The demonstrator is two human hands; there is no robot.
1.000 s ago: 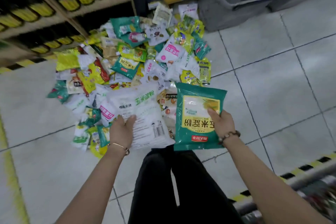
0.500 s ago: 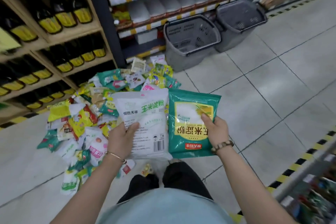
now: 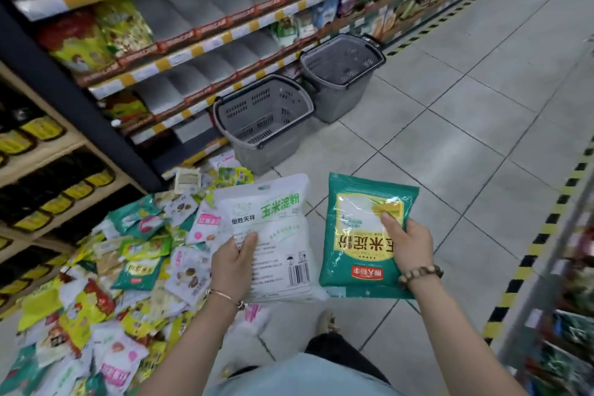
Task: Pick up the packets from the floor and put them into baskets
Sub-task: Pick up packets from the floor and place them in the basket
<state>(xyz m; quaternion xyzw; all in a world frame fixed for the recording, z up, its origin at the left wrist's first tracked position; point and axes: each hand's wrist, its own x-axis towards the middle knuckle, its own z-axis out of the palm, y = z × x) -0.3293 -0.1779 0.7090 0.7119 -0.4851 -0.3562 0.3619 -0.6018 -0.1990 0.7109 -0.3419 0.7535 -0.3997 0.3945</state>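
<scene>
Altogether, two packets were off the floor, one in each hand. The left hand [image 3: 233, 262] gripped a white packet [image 3: 276, 225] with green lettering near its lower left edge, thumb laid across the front and fingers hidden behind. The right hand [image 3: 408, 246] clasped a green packet [image 3: 356, 235] at its right side, thumb pressed on the yellow panel. The two packets faced the camera side by side with a narrow gap between them, above the tiled floor [image 3: 450, 138]. Both forearms reached forward, a thin bangle [image 3: 225, 294] on the left wrist and a beaded bracelet [image 3: 421, 273] on the right. Two grey baskets stood ahead at the foot of the shelves [image 3: 193, 42], the nearer basket [image 3: 257, 159] just beside the farther basket [image 3: 334, 100]. A pile of packets [image 3: 128, 267], too many to count, lay on the floor to the left.
</scene>
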